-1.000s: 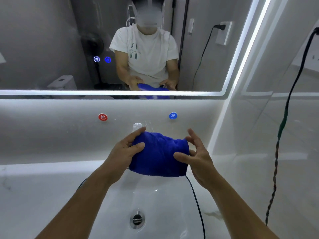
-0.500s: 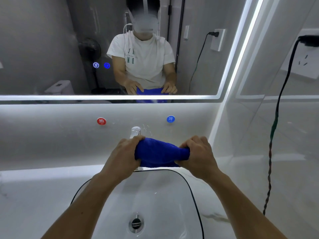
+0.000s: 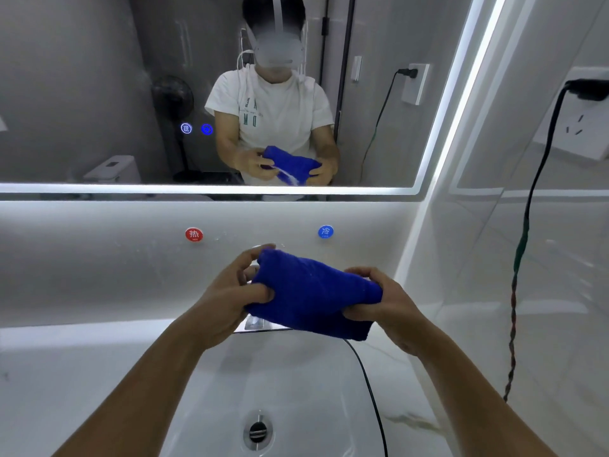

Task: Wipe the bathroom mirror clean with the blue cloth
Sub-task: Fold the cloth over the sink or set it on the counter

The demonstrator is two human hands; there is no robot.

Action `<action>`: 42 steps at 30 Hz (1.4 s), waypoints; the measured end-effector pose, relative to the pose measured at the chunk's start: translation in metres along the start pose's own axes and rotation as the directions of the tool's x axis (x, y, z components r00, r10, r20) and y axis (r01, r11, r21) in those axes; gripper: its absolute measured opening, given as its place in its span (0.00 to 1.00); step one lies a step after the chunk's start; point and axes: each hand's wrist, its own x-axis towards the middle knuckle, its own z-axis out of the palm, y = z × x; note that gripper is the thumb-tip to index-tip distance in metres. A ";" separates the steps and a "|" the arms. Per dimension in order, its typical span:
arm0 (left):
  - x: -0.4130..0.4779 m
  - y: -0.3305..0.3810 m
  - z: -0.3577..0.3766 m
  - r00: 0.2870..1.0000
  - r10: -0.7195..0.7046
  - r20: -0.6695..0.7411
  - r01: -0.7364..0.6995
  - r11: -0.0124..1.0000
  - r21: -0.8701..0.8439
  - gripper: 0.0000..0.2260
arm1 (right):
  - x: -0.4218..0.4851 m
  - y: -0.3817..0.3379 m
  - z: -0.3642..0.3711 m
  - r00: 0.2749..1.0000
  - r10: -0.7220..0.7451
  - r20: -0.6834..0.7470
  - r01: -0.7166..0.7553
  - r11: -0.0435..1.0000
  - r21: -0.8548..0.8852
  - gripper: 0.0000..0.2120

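Blue cloth (image 3: 313,295), bunched thick, held in grip of left hand (image 3: 227,298) and right hand (image 3: 385,305).

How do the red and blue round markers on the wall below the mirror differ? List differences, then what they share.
The red marker is on the left; the blue marker is on the right. The red marker bears the character 热; the blue marker bears 冷. Both are round, alike in size and level with each other on the white wall under the mirror.
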 end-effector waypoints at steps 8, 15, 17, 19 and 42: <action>0.019 0.006 -0.004 0.901 -0.433 0.010 0.432 0.895 -0.110 0.18 | 0.010 -0.004 -0.002 0.996 -0.036 -0.085 0.038 0.999 0.014 0.28; 0.023 -0.015 0.000 0.954 -0.233 -0.188 0.213 0.969 -0.123 0.20 | 0.013 0.003 -0.003 0.991 -0.123 -0.049 0.125 0.991 0.036 0.37; 0.024 -0.016 0.002 0.967 -0.168 -0.189 0.146 0.981 -0.126 0.26 | 0.015 0.007 -0.001 1.000 -0.008 -0.012 0.010 0.976 0.220 0.37; 0.025 -0.015 0.005 0.981 -0.126 -0.149 0.111 0.988 -0.106 0.28 | 0.016 0.010 0.004 0.994 0.102 0.045 -0.112 0.924 0.365 0.29; 0.028 -0.020 0.011 0.846 0.056 -0.530 0.190 0.897 0.399 0.16 | 0.027 0.012 0.012 0.994 0.097 -0.046 -0.095 0.995 0.043 0.37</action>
